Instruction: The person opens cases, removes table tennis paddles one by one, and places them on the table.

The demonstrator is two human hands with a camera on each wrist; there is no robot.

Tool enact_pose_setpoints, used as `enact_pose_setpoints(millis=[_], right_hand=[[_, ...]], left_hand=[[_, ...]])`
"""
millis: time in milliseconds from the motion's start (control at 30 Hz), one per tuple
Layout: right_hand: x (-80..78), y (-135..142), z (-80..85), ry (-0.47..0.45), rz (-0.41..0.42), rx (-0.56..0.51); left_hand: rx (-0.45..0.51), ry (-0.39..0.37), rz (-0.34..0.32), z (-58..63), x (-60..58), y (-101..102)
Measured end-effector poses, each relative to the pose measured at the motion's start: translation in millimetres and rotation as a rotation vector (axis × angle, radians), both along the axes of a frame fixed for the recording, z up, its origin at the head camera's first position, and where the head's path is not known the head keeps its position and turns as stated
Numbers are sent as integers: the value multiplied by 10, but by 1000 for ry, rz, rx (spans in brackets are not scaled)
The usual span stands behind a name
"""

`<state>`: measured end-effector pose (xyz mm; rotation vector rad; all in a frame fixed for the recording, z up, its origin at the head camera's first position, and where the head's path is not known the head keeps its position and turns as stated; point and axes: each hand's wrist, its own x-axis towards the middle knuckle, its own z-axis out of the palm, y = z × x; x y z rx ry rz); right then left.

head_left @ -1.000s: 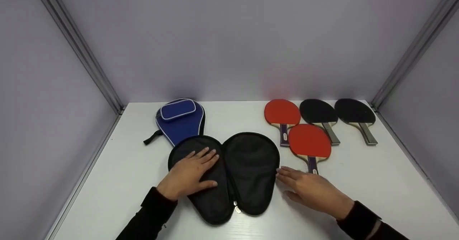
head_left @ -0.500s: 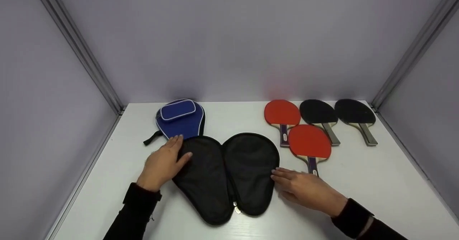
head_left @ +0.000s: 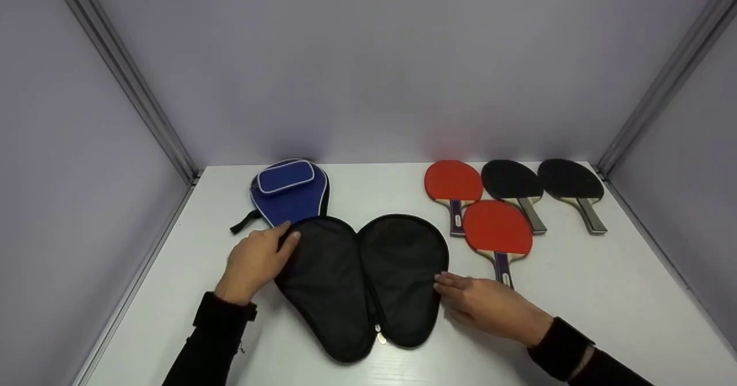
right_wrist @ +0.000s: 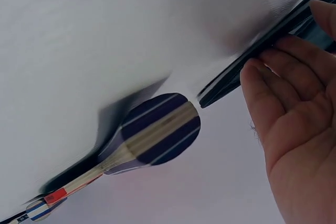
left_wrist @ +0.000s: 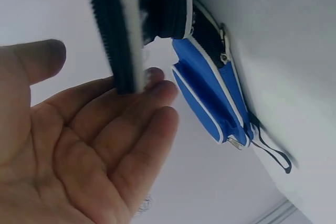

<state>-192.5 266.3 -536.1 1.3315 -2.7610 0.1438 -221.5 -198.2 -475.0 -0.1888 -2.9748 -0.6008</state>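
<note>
A black paddle case (head_left: 403, 282) lies unzipped and spread out in two halves, its zipper pull (head_left: 380, 335) at the near end of the seam. My left hand (head_left: 253, 265) is at the outer upper edge of the left half. In the left wrist view, the fingertips (left_wrist: 164, 119) reach the zippered edge (left_wrist: 118, 40), while the thumb stands apart from it. At the right half's outer edge is my right hand (head_left: 489, 311), with nearly straight fingers touching the rim. The right wrist view shows those fingers along the case edge (right_wrist: 236, 74).
Behind the left half lies a blue paddle case (head_left: 291, 199) with white piping and a strap. At the right lie two red table tennis paddles (head_left: 453, 180) (head_left: 498, 226) and two black ones (head_left: 511, 178) (head_left: 570, 178). Pale walls (head_left: 368, 69) enclose the white table (head_left: 599, 294).
My left hand has moved from lying flat on the left half to its outer edge. My right hand has shifted slightly left onto the right half's rim. The paddles stay put.
</note>
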Motion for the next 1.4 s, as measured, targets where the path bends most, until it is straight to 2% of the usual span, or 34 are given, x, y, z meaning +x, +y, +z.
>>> enact_pose_setpoints(millis=[200,500,667,833,967,1133,1267,1400], right_hand=[[-27,-35,8,-26,3,17],[-91,-22,-2,-72,35,7],[-98,-11,23,-84,53,1],[-103,-4,22,-100,59,-9],[-111,2,2,-94,62,-13],[-119,8,-22,-96,55,-6],[-122,11,-24,-98,53,-7],[-130,13,-17,-105,52,-10]], left_hand=[[128,31,-23,84,12,-13],[419,43,-116,142,-65,11],[507,26,-161,122,-123,140],[579,22,-246,56,-191,272],[599,10,-316,-7,-239,373],[552,-13,-407,-81,-278,508],[519,-43,-431,-145,-316,622],[464,-33,-422,-205,-378,731]])
